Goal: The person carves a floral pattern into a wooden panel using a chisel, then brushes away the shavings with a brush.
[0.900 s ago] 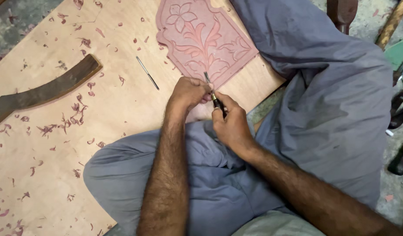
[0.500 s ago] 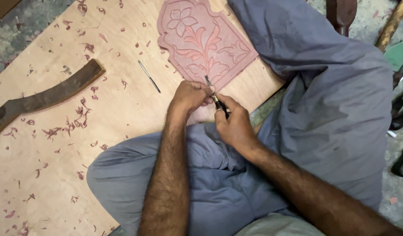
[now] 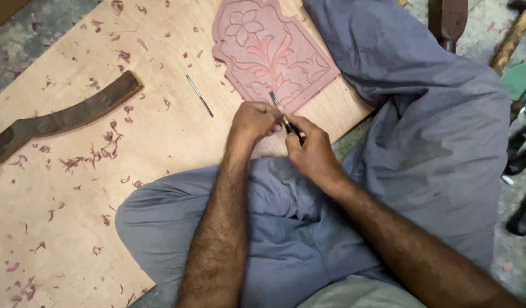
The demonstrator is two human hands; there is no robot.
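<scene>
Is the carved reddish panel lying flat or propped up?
Flat. The carved panel lies face up on the plywood board, flower relief showing.

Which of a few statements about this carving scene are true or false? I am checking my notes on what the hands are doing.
1. Both hands, left hand and right hand, grip one chisel. True.
2. The chisel tip meets the reddish carved panel. True.
3. The panel shows plain stripes. False: flowers and leaves.
4. The thin metal tool lies on the panel. False: on the plywood board, beside it.
5. A dark curved wood piece lies at left. True.
</scene>
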